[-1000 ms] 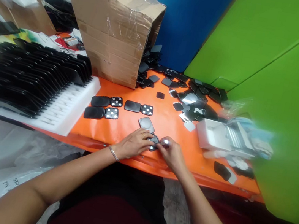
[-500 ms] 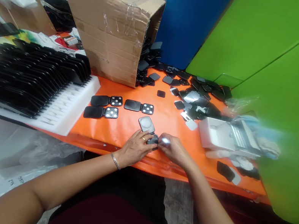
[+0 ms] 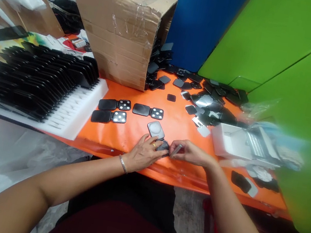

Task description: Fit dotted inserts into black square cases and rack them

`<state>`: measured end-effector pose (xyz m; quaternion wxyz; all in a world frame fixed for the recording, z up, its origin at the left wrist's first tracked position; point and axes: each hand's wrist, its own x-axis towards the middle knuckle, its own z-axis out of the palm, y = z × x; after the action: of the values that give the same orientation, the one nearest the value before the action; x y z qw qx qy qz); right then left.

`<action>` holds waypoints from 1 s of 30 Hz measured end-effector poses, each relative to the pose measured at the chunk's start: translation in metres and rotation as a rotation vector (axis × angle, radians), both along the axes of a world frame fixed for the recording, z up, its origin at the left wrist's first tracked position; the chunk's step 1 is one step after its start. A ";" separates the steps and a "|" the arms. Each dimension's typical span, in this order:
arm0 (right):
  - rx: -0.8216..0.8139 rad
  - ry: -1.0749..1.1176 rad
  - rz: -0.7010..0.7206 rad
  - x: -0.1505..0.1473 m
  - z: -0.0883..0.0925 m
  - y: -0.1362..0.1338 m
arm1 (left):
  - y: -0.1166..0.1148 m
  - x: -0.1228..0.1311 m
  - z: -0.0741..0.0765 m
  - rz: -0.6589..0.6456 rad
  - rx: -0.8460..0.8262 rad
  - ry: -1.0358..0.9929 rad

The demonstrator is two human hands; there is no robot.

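Observation:
A hinged folding pad [image 3: 156, 129] lies open near the front edge of the table, its grey upper panel marked with a round ring. My left hand [image 3: 146, 153] steadies it, fingers over the smaller dark lower panel [image 3: 163, 146]. Just right of that panel, my right hand [image 3: 188, 153] is closed round a slim silver metal tool [image 3: 177, 149], tilted, with its lower end close to the panel's edge. Whether the tip touches cannot be made out. Beyond my left hand lie three similar opened black pads [image 3: 141, 109], each with pale dots on its smaller half.
A cardboard box [image 3: 119, 30] stands at the back, dark plates spilling from its opening. Loose black and grey plates [image 3: 213, 112] are heaped behind a white box [image 3: 227, 141]. At left, white foam [image 3: 74, 122] holds rows of black panels. The table [image 3: 121, 138] has an orange cover.
My right hand has drawn slightly away from the pad and turned, so the silver tool now shows along its side. My left hand stays on the pad. The whole view has shifted a little.

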<state>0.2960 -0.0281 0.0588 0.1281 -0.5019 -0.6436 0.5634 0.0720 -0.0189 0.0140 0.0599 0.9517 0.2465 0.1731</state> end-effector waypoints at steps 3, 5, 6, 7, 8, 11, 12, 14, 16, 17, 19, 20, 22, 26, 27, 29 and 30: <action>-0.077 0.084 -0.037 0.011 -0.001 -0.012 | 0.000 0.000 -0.003 0.004 -0.001 -0.017; -0.048 0.139 -0.191 0.014 -0.002 -0.021 | 0.000 0.000 -0.006 0.007 0.004 -0.038; -0.016 0.158 -0.284 0.013 -0.004 -0.025 | 0.001 0.000 -0.007 0.006 0.008 -0.050; 0.019 0.173 -0.372 0.010 -0.006 -0.028 | 0.001 0.000 -0.009 0.007 0.013 -0.063; 0.056 0.186 -0.450 0.007 -0.008 -0.030 | 0.000 0.000 -0.010 0.006 0.017 -0.074; 0.173 0.199 -0.585 -0.009 -0.018 -0.029 | 0.000 0.000 -0.012 0.013 0.022 -0.091; 0.213 0.188 -0.602 -0.015 -0.021 -0.026 | -0.001 0.000 -0.013 0.020 0.021 -0.092; 0.279 0.144 -0.602 -0.024 -0.029 -0.019 | -0.002 0.000 -0.013 0.025 0.011 -0.088; 0.330 0.063 -0.563 -0.031 -0.035 -0.013 | -0.002 0.000 -0.013 0.024 0.001 -0.083; 0.355 0.005 -0.528 -0.033 -0.037 -0.011 | -0.002 0.000 -0.013 0.022 -0.004 -0.080; 0.438 -0.143 -0.431 -0.036 -0.038 -0.007 | -0.002 -0.001 -0.012 0.017 -0.009 -0.082; 0.495 -0.217 -0.373 -0.037 -0.038 -0.006 | -0.002 -0.001 -0.012 0.013 -0.014 -0.086; 0.608 -0.333 -0.262 -0.039 -0.036 -0.004 | -0.002 -0.001 -0.011 0.003 -0.023 -0.098; 0.618 -0.422 -0.167 -0.041 -0.027 -0.002 | 0.001 -0.002 -0.011 -0.019 -0.030 -0.117; 0.588 -0.425 -0.172 -0.041 -0.025 -0.002 | 0.002 -0.002 -0.011 -0.027 -0.031 -0.116; 0.527 -0.408 -0.197 -0.041 -0.022 -0.002 | 0.003 -0.006 -0.010 -0.053 -0.043 -0.109; 0.504 -0.393 -0.213 -0.042 -0.021 -0.003 | 0.003 -0.008 -0.009 -0.065 -0.056 -0.103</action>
<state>0.2542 -0.0312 0.0377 0.1798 -0.6179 -0.7191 0.2623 0.0644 -0.0154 0.0049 0.1049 0.9470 0.2166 0.2129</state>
